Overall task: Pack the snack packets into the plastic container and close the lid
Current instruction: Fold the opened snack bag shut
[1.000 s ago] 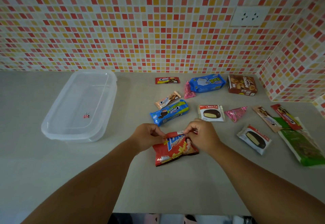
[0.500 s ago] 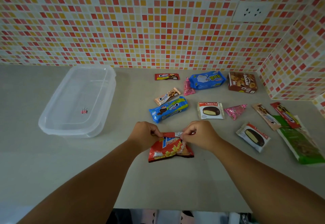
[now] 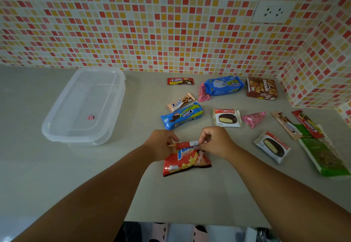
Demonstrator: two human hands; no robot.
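Place: a home kitchen corner.
Walls: red, orange and cream mosaic tile backsplash (image 3: pixel 152 23).
Fitting: white wall socket (image 3: pixel 272 12).
Surface: plain grey countertop (image 3: pixel 57 175) meeting both tiled walls.

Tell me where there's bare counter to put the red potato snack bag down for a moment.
Bare counter lies between the plastic container and the hands pinching the red potato snack bag, and along the near edge. It is crowded from the blue Cream-O pack right to the green packet.
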